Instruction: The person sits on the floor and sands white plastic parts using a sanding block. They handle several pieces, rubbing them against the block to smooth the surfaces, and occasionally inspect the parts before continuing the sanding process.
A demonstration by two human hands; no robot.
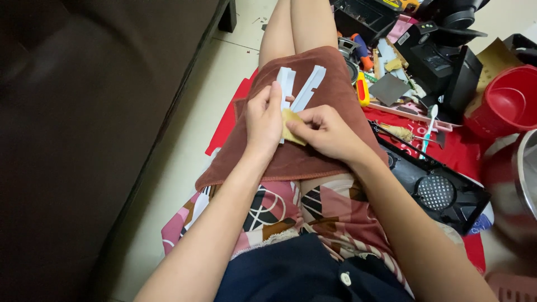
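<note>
Dark brown sofa fills the 9 o'clock side, one leg at 12. Pale tile floor runs beside it w/ a thin grout line. Red mat spread at 3 o'clock. Light soft, even.

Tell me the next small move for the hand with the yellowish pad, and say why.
Probably slide the yellowish pad along the white plastic piece toward its far end. The right hand presses the pad against the piece's near part, while the left hand steadies it on the brown towel; the far section lies uncovered.
</note>
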